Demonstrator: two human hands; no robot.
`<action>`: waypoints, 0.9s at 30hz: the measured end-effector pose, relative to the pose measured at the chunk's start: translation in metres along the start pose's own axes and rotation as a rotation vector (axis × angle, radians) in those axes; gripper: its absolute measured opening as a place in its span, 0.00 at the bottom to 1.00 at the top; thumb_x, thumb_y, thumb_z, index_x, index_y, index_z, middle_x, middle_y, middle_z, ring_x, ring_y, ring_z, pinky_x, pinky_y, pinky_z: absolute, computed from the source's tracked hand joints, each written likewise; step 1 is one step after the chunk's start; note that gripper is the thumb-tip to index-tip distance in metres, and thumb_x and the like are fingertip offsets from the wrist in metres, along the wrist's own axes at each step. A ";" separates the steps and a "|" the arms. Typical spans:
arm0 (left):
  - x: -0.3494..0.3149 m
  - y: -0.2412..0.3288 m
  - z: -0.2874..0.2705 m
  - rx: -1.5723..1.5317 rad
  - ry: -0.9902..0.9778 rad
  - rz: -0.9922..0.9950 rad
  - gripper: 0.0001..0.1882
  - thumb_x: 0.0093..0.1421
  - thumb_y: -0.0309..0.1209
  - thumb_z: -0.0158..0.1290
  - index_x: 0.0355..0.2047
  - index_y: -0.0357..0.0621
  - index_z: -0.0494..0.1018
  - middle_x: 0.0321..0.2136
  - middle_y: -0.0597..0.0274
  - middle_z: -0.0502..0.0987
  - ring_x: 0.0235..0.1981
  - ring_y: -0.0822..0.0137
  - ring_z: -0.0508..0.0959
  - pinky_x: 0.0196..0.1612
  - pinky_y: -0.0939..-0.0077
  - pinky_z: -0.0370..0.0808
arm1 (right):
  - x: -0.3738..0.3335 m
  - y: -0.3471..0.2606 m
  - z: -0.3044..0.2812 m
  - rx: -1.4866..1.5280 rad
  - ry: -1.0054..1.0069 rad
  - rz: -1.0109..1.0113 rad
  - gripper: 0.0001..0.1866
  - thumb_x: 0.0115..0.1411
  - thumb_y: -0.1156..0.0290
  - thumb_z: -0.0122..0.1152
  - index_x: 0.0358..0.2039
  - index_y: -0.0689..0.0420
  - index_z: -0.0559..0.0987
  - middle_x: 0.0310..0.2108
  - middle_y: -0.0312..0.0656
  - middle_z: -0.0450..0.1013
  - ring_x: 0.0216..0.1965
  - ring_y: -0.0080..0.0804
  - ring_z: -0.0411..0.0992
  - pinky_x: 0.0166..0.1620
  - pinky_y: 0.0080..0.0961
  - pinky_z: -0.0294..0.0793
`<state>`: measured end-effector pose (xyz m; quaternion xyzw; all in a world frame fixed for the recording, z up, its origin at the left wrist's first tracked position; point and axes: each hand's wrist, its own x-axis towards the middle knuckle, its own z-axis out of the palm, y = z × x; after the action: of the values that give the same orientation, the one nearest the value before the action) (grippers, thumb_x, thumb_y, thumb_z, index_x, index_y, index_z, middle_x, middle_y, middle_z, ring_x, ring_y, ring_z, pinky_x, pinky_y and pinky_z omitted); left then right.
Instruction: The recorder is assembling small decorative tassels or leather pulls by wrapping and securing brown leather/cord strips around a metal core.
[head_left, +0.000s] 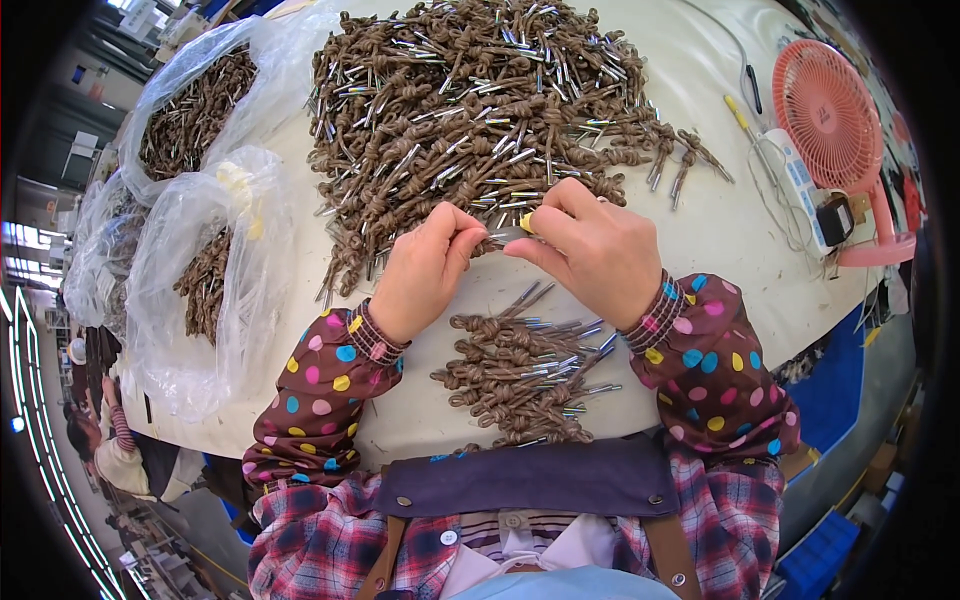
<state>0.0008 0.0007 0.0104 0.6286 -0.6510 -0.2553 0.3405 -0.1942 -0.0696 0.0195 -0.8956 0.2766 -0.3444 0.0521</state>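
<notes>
In front of the big heap, my left hand (425, 268) pinches thumb against forefinger on a brown cord (484, 247) with a shiny tip. Close by on the right, my right hand (605, 255) has its fingers curled and its thumb pressed toward the same tip; something yellow covers one fingertip. Most of the held cord is hidden by the fingers. Beyond both hands rises a large heap of knotted brown cords (450, 110) with silvery tips. A smaller pile of knotted cords (510, 375) lies between my forearms, tips mostly pointing right.
Clear plastic bags (150, 290) with more cords stand at the left. To the right are a pink fan (825, 105), a white power strip (800, 185) with a black plug (834, 218), and a yellow-handled tool (737, 112). Another person (115, 450) is at far left.
</notes>
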 end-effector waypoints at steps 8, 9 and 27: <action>0.000 0.003 0.000 -0.017 0.012 -0.024 0.06 0.63 0.29 0.50 0.35 0.38 0.69 0.21 0.55 0.74 0.21 0.59 0.75 0.26 0.70 0.70 | -0.002 -0.002 0.005 -0.007 -0.009 -0.033 0.15 0.48 0.56 0.67 0.22 0.52 0.73 0.26 0.31 0.67 0.17 0.29 0.67 0.21 0.25 0.66; 0.000 0.003 0.000 -0.014 0.021 0.002 0.06 0.63 0.29 0.50 0.35 0.38 0.69 0.20 0.55 0.74 0.21 0.59 0.75 0.26 0.70 0.70 | -0.003 -0.002 0.005 -0.017 -0.005 -0.034 0.15 0.48 0.56 0.67 0.22 0.52 0.73 0.26 0.31 0.67 0.17 0.29 0.67 0.21 0.25 0.66; 0.000 0.001 0.003 0.047 0.017 0.074 0.05 0.62 0.28 0.51 0.34 0.38 0.69 0.26 0.51 0.75 0.26 0.50 0.76 0.28 0.66 0.71 | -0.001 0.001 0.005 -0.099 -0.014 -0.161 0.15 0.47 0.57 0.67 0.22 0.51 0.71 0.25 0.30 0.65 0.18 0.25 0.67 0.21 0.23 0.66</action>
<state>-0.0017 0.0007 0.0093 0.6140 -0.6767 -0.2218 0.3404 -0.1921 -0.0700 0.0150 -0.9188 0.2202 -0.3271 -0.0183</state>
